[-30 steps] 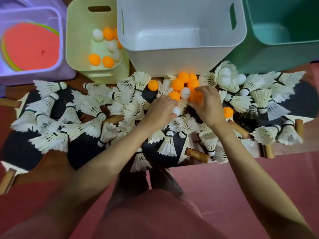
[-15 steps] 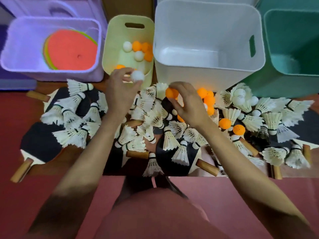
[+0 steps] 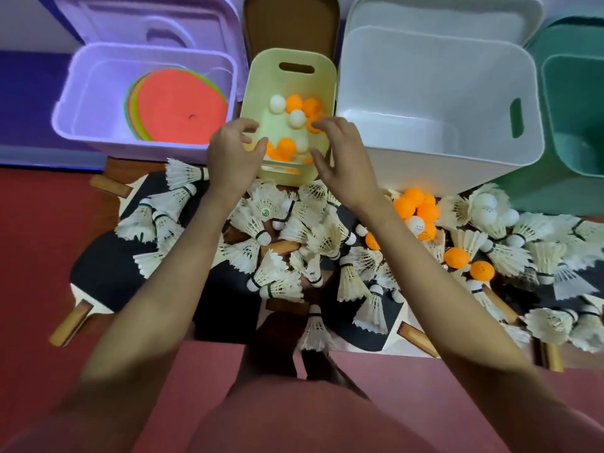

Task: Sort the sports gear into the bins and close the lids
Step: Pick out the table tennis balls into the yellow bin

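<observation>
Both hands now over yellow bin (image 3: 261, 93), left hand (image 3: 230, 155), right hand (image 3: 343, 158), fingers loosely spread, empty

The four bins look like smooth moulded plastic with a soft sheen: the lilac bin (image 3: 65, 103) at 10 o'clock, the pale yellow bin (image 3: 258, 86) at 12, the white bin (image 3: 425, 165) at 1 and the teal bin (image 3: 555, 80) at 3. The table-tennis balls (image 3: 413, 207) are smooth, matt plastic in orange and white. The shuttlecocks (image 3: 277, 282) have rough white feather skirts and smooth rounded tips. The paddles (image 3: 108, 273) at 8 o'clock show matt black rubber faces and bare, light wood handles. The flat discs (image 3: 183, 116) in the lilac bin appear matt and foam-like. The floor (image 3: 39, 240) is matt red
</observation>
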`<state>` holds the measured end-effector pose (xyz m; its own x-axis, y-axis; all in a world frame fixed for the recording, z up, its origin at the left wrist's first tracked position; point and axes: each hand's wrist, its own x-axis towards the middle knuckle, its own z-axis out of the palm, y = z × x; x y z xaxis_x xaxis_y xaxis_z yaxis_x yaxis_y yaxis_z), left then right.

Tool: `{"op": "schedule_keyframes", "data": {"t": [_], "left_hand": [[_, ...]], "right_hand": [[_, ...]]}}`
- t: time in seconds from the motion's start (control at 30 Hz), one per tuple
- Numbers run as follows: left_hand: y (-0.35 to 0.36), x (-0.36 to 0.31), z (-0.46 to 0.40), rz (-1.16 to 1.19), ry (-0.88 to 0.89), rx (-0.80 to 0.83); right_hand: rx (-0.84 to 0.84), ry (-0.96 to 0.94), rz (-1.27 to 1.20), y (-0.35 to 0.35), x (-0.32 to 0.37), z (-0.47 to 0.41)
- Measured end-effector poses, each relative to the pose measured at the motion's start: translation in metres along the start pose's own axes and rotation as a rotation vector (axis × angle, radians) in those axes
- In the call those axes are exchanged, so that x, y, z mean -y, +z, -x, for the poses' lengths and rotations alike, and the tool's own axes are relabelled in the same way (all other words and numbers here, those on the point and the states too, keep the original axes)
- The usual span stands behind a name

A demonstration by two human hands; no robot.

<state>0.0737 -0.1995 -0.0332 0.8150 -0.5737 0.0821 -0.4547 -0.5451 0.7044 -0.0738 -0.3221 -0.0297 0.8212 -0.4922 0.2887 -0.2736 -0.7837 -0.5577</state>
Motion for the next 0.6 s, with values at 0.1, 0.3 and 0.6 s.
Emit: {"op": "schedule_keyframes", "data": {"t": [0.1,0.3,0.6], "left_hand": [[0.012,-0.008,0.018,0.089,0.106,0.002],[0.05,-0.052,0.064,0.09,0.402,0.121],[0.128,-0.08,0.116,-0.179,0.484,0.471]], "right_hand": [[0.006,0.017,-0.052,-0.014,-0.01,0.037],[0.055,0.167,0.017,-0.049,-0.054,0.118],[0.026,0.466,0.133,-0.098,-0.119,0.195]]}}
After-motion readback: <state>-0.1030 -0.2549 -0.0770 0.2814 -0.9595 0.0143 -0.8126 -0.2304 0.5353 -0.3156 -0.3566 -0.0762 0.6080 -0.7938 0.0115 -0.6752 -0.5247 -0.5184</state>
